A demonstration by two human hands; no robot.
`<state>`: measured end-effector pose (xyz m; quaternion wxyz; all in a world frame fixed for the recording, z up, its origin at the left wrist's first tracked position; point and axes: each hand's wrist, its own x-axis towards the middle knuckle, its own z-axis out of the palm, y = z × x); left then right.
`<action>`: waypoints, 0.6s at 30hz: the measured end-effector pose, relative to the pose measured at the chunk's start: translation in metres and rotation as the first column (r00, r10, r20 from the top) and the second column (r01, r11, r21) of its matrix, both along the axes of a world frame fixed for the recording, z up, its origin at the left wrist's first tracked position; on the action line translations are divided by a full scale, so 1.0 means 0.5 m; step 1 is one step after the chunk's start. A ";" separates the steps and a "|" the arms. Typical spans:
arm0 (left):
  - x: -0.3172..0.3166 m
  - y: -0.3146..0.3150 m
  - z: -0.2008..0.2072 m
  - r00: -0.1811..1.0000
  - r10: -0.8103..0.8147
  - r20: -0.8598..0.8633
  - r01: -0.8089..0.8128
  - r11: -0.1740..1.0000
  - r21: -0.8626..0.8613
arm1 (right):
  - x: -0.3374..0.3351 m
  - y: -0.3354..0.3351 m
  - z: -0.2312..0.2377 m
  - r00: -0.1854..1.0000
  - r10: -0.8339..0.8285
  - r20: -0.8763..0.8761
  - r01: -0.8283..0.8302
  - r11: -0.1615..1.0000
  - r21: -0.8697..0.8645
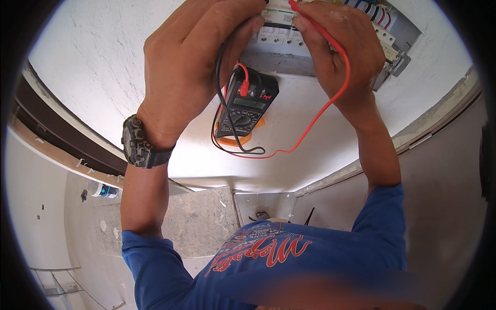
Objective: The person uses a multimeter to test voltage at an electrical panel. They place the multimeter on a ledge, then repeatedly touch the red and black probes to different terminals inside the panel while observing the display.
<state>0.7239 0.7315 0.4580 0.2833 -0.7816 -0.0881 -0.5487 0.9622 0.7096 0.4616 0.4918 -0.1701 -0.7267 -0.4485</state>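
My left hand (188, 67), with a black watch (139, 143) at its wrist, is closed round the black test probe, mostly hidden by the fingers; its black lead (219, 77) hangs from the palm. My right hand (346, 57) pinches the red test probe (294, 4), and the red lead (345, 77) curves down past the wrist. Both hands are raised at an electrical panel (281, 65) fitted with white circuit breakers (279, 35). Whether the probe tips touch a terminal is cut off at the top. A black multimeter (249, 104) hangs below, between my forearms.
Coloured wires (380, 15) run along the panel's right side. An orange piece (237, 139) shows behind the multimeter. White wall (88, 72) surrounds the panel. A brown frame (64, 124) lies to the left. A container with a blue label (106, 191) stands on the floor at lower left.
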 end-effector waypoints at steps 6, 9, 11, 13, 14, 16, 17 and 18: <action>0.021 -0.029 0.008 0.994 -0.108 -0.021 0.109 0.993 0.048 | 0.048 -0.043 0.018 1.000 -0.026 -0.010 0.026 1.000 -0.017; 0.057 -0.024 0.021 0.992 -0.130 0.000 0.129 0.986 0.102 | 0.070 -0.055 0.026 0.999 -0.037 -0.026 0.036 0.999 -0.017; 0.080 -0.027 0.029 0.991 -0.133 -0.007 0.133 0.984 0.118 | 0.090 -0.061 0.030 0.999 -0.045 -0.031 0.046 0.999 0.012; 0.099 -0.033 0.034 0.992 -0.129 -0.010 0.129 0.986 0.107 | 0.106 -0.065 0.026 0.998 -0.033 -0.050 0.032 0.999 -0.008; 0.107 -0.036 0.035 0.992 -0.123 -0.010 0.124 0.988 0.091 | 0.114 -0.066 0.023 0.998 -0.019 -0.060 0.019 1.000 -0.013; 0.123 -0.039 0.037 0.995 -0.102 -0.005 0.102 0.992 0.069 | 0.125 -0.062 0.021 0.997 -0.032 -0.071 0.031 0.999 -0.010; 0.131 -0.038 0.039 0.996 -0.087 0.000 0.086 0.994 0.063 | 0.129 -0.060 0.021 0.996 -0.030 -0.080 0.029 1.000 -0.009; 0.138 -0.038 0.041 0.997 -0.075 0.008 0.075 0.996 0.050 | 0.131 -0.058 0.022 0.996 -0.046 -0.082 0.046 0.999 -0.008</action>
